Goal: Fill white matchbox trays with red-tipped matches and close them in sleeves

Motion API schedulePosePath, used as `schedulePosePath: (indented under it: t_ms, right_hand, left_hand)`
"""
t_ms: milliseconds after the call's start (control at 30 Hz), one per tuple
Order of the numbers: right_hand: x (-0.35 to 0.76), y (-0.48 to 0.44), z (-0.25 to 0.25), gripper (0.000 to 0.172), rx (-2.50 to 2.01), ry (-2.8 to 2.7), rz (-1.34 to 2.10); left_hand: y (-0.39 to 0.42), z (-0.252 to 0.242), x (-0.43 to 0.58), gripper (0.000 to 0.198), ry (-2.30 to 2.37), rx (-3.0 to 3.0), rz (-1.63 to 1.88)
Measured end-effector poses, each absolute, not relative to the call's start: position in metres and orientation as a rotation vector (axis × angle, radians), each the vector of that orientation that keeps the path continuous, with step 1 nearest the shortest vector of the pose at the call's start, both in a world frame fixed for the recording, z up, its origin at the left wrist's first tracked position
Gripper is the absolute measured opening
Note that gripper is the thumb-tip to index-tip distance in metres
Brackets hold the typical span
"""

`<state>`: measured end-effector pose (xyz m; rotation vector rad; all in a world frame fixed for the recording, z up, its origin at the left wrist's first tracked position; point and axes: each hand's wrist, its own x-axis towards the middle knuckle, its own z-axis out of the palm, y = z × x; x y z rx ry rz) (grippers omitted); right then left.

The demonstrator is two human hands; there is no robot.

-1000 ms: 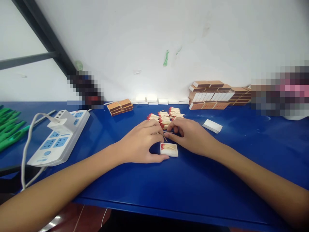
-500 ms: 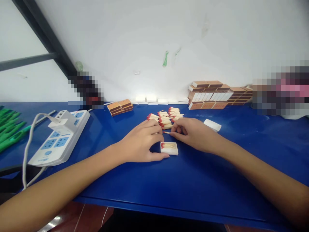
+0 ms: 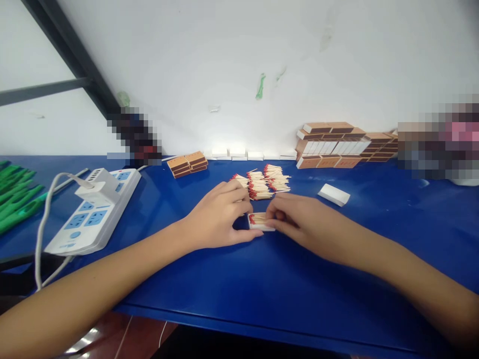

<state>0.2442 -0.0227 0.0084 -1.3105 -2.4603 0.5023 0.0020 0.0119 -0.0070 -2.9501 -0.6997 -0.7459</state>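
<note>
A small white matchbox tray lies on the blue table with red-headed matches inside it. My left hand holds the tray at its left end, thumb along the near side and fingers curled at the far side. Over the tray's right end, my right hand is pinched on a match, its fingertips down at the tray; the match is mostly hidden among the others. Just behind both hands is a loose pile of matches, heads to the left.
A white tray lies right of the pile. Stacked matchboxes stand by the wall at right, a smaller stack at left. White trays line the wall between. A power strip and green items lie left.
My right hand has moved from the pile's near edge down to the tray, bringing a match. The tray has shifted slightly away from me, with my left hand still on it.
</note>
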Motion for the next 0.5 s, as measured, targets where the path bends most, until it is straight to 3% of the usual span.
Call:
schedulePosePath:
  t_ms: [300,500]
  right_hand:
    - [0.283,0.021,-0.006,0.015,-1.379,-2.296,0.199]
    - [0.295,0.038,-0.017,0.024,-1.4,-2.388,0.313]
  left_hand:
    - [0.012,-0.008,0.002,0.039,-0.687,-2.97,-0.76]
    - [0.011,-0.006,0.001,0.038,-0.669,-2.964,-0.762]
